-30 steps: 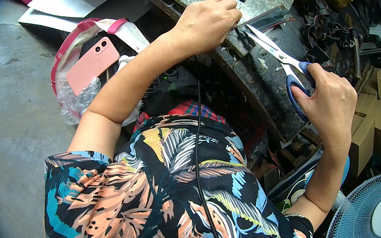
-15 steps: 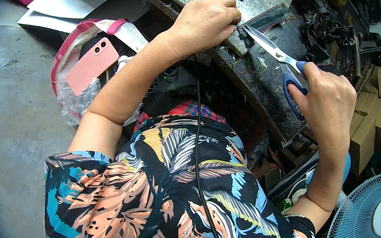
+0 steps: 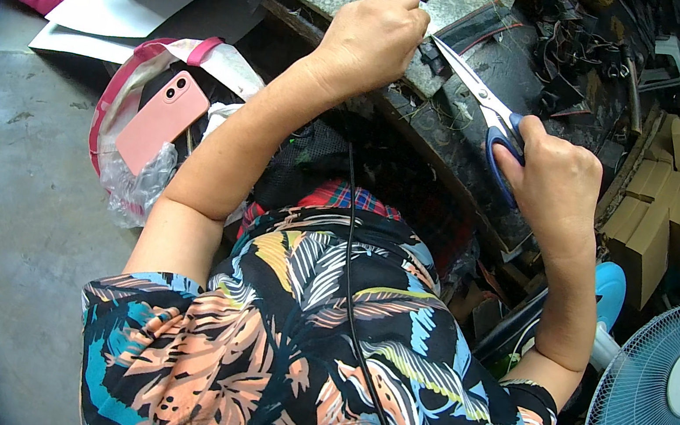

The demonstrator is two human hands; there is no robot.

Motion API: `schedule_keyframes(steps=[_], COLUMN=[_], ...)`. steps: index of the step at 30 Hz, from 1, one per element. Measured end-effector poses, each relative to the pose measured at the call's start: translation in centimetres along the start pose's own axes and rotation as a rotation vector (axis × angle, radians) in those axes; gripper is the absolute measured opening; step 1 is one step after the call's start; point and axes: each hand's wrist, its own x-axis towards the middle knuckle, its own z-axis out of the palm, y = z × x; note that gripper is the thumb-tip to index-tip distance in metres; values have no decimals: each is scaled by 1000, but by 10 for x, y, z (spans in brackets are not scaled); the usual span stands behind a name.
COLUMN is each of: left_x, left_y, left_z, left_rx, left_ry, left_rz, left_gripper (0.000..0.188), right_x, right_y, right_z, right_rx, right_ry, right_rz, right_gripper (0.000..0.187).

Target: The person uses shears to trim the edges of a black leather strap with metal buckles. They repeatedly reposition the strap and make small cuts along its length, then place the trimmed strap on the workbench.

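One right hand [image 3: 555, 175] grips scissors [image 3: 477, 90] above a bench [image 3: 449, 128], blades together, tips just beside the left hand [image 3: 374, 37], its fingers curled — contents, I cannot tell. Seemingly snipping — another cut calls for parted blades.

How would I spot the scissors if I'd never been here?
Find the cluttered dark workbench at the top. Over it, the person's right hand holds the scissors, tips pointing toward the left hand. Silver blades and blue handles set them apart from the dark straps beyond.
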Motion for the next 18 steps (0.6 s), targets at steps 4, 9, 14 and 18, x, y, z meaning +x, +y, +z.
schedule_keyframes(steps=[4,9,14,18], left_x=[-2,-7,1,19], left_y=[3,2,4,16], left_z=[2,-3,-7,4], left_rx=[17,-40,-130,-258], left_ry=[32,5,179,224], left_rz=[42,26,45,141], left_gripper=[14,14,16,19], right_x=[-1,-3,-21,-31], right_y=[7,27,36,39], right_z=[6,11,9,7], right_rx=[31,105,155,110], right_ry=[43,115,104,151], right_rz=[-28,141,249,245], right_gripper=[29,34,31,30])
